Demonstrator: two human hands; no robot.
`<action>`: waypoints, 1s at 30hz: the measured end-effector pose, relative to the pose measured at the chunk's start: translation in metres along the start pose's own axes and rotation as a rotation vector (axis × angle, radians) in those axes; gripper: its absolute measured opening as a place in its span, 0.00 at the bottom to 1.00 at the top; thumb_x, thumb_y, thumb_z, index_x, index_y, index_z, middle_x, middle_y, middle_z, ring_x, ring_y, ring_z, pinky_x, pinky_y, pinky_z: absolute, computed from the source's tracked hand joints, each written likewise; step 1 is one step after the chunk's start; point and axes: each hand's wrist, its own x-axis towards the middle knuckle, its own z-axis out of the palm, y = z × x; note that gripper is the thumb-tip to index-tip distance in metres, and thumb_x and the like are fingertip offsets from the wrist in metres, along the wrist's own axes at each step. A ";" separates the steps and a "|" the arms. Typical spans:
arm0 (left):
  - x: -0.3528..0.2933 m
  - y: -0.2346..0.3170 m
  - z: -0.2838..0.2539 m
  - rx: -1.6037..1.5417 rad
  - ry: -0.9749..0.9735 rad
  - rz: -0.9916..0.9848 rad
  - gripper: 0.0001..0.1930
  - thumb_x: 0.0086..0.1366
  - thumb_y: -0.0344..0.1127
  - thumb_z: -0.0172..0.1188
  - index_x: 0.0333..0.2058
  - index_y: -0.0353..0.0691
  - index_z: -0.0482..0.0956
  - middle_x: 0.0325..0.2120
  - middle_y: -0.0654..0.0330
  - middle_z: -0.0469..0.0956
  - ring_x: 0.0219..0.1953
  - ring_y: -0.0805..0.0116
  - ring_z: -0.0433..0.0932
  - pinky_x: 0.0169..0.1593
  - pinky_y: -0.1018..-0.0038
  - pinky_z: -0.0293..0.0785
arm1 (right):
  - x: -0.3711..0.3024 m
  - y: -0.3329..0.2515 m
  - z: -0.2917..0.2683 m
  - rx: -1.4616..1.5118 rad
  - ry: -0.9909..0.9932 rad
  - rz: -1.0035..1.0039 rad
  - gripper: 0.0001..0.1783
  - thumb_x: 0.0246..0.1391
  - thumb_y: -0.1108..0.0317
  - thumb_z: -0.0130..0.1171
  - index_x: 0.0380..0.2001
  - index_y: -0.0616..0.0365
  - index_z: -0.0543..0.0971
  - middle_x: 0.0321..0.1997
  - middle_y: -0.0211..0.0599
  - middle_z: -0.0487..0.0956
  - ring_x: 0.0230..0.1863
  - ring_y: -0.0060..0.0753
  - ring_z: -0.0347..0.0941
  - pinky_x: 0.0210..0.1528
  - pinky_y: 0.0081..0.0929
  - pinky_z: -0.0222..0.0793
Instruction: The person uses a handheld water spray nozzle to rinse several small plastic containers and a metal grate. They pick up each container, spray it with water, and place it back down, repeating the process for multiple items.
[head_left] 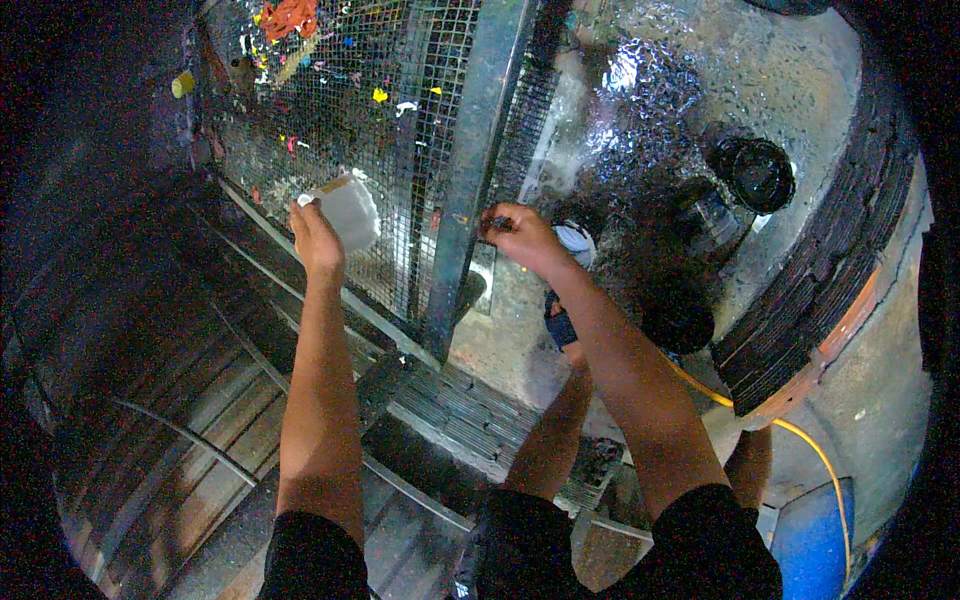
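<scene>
My left hand (317, 240) is closed around the near end of a pale grey-white, cup-like piece (350, 215) with a bright white far edge. It holds this piece over the wire mesh (400, 160), close to the mesh's lower rail. My right hand (525, 237) is at the upright metal frame bar (478, 150), its fingers curled in beside the bar's right edge. Something small and dark shows at those fingertips, too unclear to name. Behind the mesh lie several bright scraps of yellow, white and pink, and an orange-red bundle (288, 18).
A round black container (757, 175) stands on the wet, dark-stained floor at right. Beyond it curves a ridged dark wall (810, 260). A yellow hose (815, 445) runs past a blue panel (815, 535). Metal slats (200, 440) spread at lower left. My sandalled foot (562, 325) is below my right hand.
</scene>
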 end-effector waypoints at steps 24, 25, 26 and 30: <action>-0.011 0.025 0.008 0.041 0.018 0.062 0.38 0.71 0.60 0.42 0.66 0.32 0.59 0.60 0.37 0.67 0.63 0.43 0.65 0.65 0.60 0.59 | -0.011 -0.003 -0.012 0.011 0.061 -0.060 0.13 0.52 0.60 0.66 0.36 0.57 0.81 0.34 0.39 0.81 0.36 0.35 0.78 0.41 0.33 0.72; -0.015 0.036 0.015 0.064 0.014 0.042 0.39 0.70 0.61 0.43 0.66 0.32 0.60 0.59 0.37 0.67 0.62 0.43 0.67 0.64 0.59 0.60 | -0.010 0.007 -0.016 -0.020 0.081 -0.109 0.12 0.52 0.61 0.66 0.36 0.57 0.81 0.34 0.39 0.81 0.36 0.34 0.78 0.41 0.33 0.72; -0.018 0.044 0.019 0.093 0.019 0.023 0.39 0.70 0.61 0.44 0.65 0.31 0.61 0.59 0.37 0.68 0.61 0.43 0.68 0.63 0.59 0.62 | -0.009 0.014 -0.018 -0.045 0.094 -0.161 0.12 0.53 0.61 0.65 0.36 0.57 0.81 0.34 0.39 0.81 0.35 0.34 0.77 0.40 0.33 0.72; 0.005 0.013 0.006 0.113 0.119 0.129 0.40 0.69 0.63 0.44 0.64 0.29 0.62 0.58 0.37 0.69 0.59 0.43 0.70 0.63 0.60 0.63 | -0.009 -0.010 -0.012 -0.052 0.026 -0.054 0.10 0.54 0.65 0.65 0.37 0.58 0.81 0.34 0.36 0.81 0.35 0.30 0.76 0.40 0.30 0.72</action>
